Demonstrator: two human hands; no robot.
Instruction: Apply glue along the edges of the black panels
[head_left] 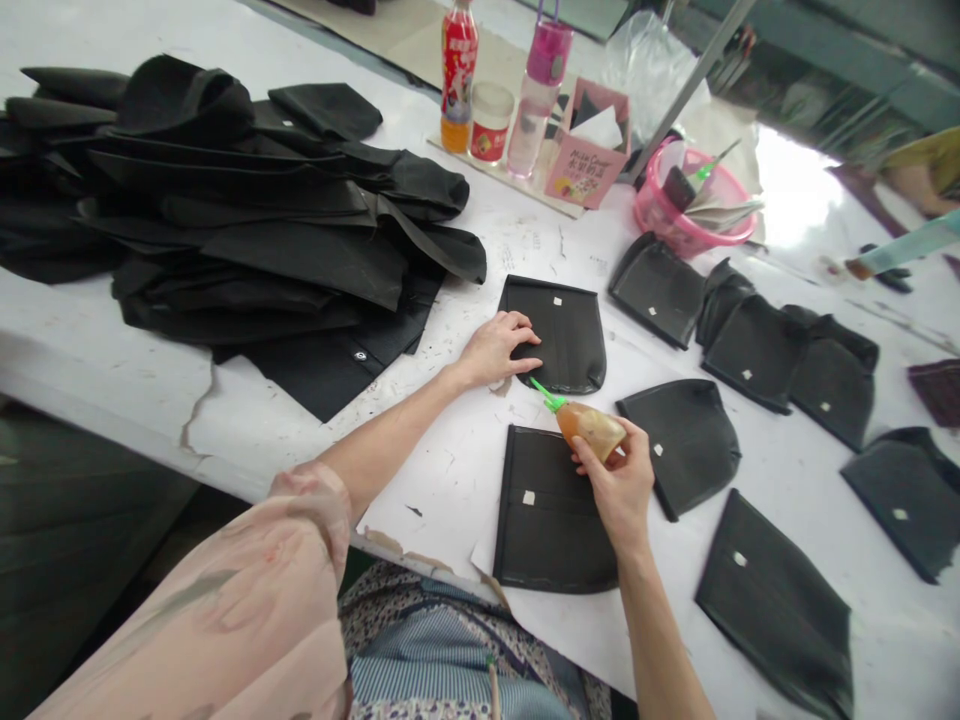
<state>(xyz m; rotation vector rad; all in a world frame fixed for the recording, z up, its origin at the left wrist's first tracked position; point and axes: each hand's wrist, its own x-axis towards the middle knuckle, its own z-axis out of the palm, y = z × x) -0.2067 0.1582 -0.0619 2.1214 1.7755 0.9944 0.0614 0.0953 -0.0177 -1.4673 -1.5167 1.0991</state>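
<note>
My left hand (501,348) rests with spread fingers on the left side of a black leather-like piece (566,335) that has a small white tag near its top edge. In my right hand (619,480) is a squeeze glue bottle (592,428), tan-coloured with a green nozzle. Its nozzle tip points at the lower left edge of that piece, close to my left fingers; contact is unclear. Directly below lies another black piece (551,540) with a white tag, partly covered by my right hand and forearm.
A large heap of black pieces (262,220) fills the left of the white table. More tagged pieces (780,590) lie to the right. Toward the back stand a red-labelled drink bottle (459,60), a jar (491,120), a purple-capped bottle (536,110), a pink box (589,165) and a pink basket (694,235).
</note>
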